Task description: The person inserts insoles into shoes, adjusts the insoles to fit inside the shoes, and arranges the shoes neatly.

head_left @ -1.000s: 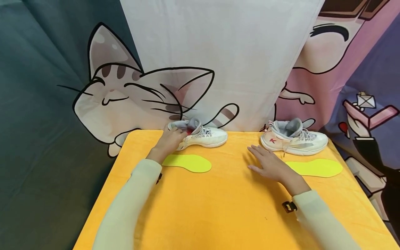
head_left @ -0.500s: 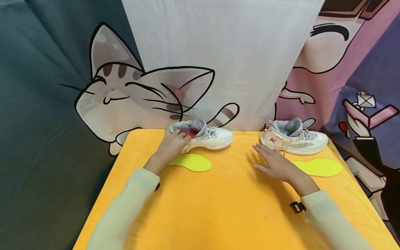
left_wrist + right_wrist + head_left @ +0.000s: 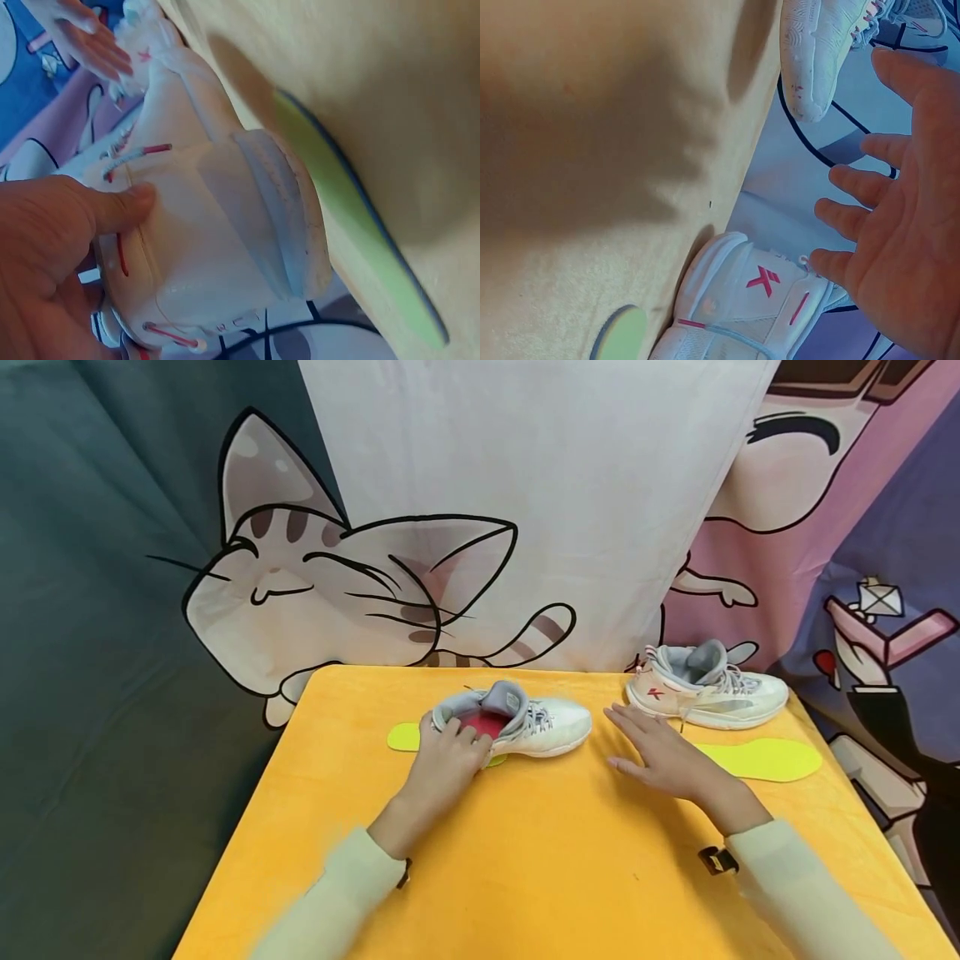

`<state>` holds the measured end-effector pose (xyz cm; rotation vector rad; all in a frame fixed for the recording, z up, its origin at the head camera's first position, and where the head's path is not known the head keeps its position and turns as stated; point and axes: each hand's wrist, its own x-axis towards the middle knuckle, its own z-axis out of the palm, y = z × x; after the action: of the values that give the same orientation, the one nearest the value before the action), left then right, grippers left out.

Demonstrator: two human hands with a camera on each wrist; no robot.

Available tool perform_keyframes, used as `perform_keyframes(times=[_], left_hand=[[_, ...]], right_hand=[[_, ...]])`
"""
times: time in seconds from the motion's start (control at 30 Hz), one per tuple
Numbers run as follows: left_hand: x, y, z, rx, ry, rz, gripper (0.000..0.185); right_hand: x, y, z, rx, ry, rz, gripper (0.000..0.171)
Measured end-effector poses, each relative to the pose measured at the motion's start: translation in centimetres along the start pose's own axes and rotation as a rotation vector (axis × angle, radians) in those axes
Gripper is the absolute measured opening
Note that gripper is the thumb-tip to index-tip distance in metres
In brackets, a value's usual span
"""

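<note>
My left hand (image 3: 450, 764) grips the heel and collar of a white sneaker (image 3: 555, 727), its fingers hooked over the opening, where a red inside shows. In the left wrist view the thumb presses the outside of the heel, and the sneaker (image 3: 202, 202) appears raised off the table. Partly hidden behind that hand and shoe lies a yellow-green insole (image 3: 403, 737). My right hand (image 3: 663, 756) hovers over the table with fingers spread, holding nothing. A second white sneaker (image 3: 738, 702) with a red mark stands just beyond it, and another yellow-green insole (image 3: 772, 760) lies in front of that shoe.
The table (image 3: 555, 877) has a yellow-orange cover, and its far edge runs behind the shoes. A cartoon-printed cloth (image 3: 525, 460) hangs just past that edge. Dark cloth (image 3: 112, 735) hangs on the left.
My left hand has brought the left sneaker nearer to me and to the right, off the far edge and over its insole. My right hand moved slightly right, then stayed nearly still.
</note>
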<state>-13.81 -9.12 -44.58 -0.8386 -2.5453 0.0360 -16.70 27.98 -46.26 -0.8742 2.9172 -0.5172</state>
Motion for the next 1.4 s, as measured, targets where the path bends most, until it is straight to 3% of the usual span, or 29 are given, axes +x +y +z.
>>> perform_keyframes(times=[0.1,0.3,0.5,0.77,0.93,1.07,1.17,1.27,1.4], left_hand=[[-0.6,1.2,0.1,-0.004,0.025,-0.015,0.014],[-1.6,3.7,0.1,0.026,0.017,-0.048,0.009],[-2.3,5.4,0.2,0.048,0.071,-0.057,0.006],[-2.7,6.2,0.8,0.039,0.056,-0.052,0.007],[-2.7,5.9,0.8,0.012,0.091,-0.017,0.007],[-2.5,4.9,0.0,-0.097,0.077,0.024,0.016],[-1.8,3.3,-0.9,-0.233,0.025,-0.012,0.032],[-0.6,1.1,-1.7,-0.404,-0.047,-0.131,0.046],[1.4,-2.0,-1.6,-0.668,-0.218,-0.327,0.054]], right_hand=[[-0.1,-0.3,0.2,0.005,0.002,-0.005,0.075],[-0.3,-1.2,0.8,0.028,-0.003,-0.005,0.076],[-0.4,-2.1,1.4,0.021,-0.007,-0.023,0.079],[-0.3,-2.7,2.3,0.012,-0.031,-0.054,0.084],[-0.2,-3.0,3.1,0.031,-0.028,-0.049,0.087],[-0.1,-3.2,3.7,0.05,-0.033,-0.042,0.09],[0.0,-3.5,4.2,0.061,-0.03,-0.039,0.092],[0.2,-3.8,4.6,0.062,-0.023,-0.043,0.094],[0.6,-4.2,5.1,0.047,-0.003,-0.061,0.096]])
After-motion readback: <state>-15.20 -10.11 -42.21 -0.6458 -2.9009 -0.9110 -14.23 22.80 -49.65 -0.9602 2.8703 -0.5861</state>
